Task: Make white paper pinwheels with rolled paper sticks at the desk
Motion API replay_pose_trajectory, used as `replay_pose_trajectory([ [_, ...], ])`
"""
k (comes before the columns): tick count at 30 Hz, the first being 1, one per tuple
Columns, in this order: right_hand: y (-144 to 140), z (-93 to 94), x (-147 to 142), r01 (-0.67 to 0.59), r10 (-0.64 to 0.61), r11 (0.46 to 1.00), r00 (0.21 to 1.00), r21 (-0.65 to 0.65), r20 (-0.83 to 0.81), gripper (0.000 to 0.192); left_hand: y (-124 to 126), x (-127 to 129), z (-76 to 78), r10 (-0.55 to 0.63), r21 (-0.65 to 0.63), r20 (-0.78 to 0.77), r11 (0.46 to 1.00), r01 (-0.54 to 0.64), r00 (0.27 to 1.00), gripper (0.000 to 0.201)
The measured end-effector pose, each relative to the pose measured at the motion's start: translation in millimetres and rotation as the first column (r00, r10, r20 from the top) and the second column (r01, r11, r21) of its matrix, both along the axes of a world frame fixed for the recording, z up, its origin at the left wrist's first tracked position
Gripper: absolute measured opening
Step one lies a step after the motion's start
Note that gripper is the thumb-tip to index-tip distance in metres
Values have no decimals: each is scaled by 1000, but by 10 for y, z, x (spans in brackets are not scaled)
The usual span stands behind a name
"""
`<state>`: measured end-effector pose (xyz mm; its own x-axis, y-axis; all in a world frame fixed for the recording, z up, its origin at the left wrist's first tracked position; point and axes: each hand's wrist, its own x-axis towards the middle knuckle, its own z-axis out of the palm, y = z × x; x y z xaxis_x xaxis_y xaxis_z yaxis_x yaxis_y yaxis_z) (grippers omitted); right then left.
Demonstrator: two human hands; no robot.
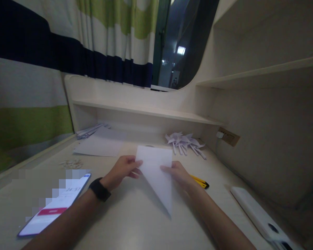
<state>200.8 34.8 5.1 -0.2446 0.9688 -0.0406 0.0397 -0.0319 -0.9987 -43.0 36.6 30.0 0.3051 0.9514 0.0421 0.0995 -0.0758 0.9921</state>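
Note:
Between my hands, a white sheet of paper [156, 170] is held a little above the desk. It is folded on a slant, so its lower end runs to a point at the right. My left hand [125, 168] pinches the left edge, thumb on top and fingers behind. On the right edge, my right hand [179, 173] grips with its thumb across the front; its other fingers are hidden behind the sheet. A yellow and black utility knife [200, 181] lies beside my right wrist, partly covered by it. My left wrist wears a black band [100, 189].
Several paper pinwheels [184, 141] lie at the back right. Back left sits a stack of paper [101, 141], with a small pile of pale bits [71, 164] before it. A lit phone [57, 208] lies left; a white device [258, 215] lies right, below a wall socket [229, 136].

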Motion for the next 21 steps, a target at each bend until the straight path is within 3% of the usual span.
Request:
replay_pose_trajectory([
  [11,-133,-132,40,-53,52,998,998,-18,-34,50,15,-152,-213,-171,48,-129,983,178,977,32],
  [21,-87,-223,51,-33,35,999,994,16,-102,46,-28,-166,-197,-193,-3,-41,981,193,980,33],
])
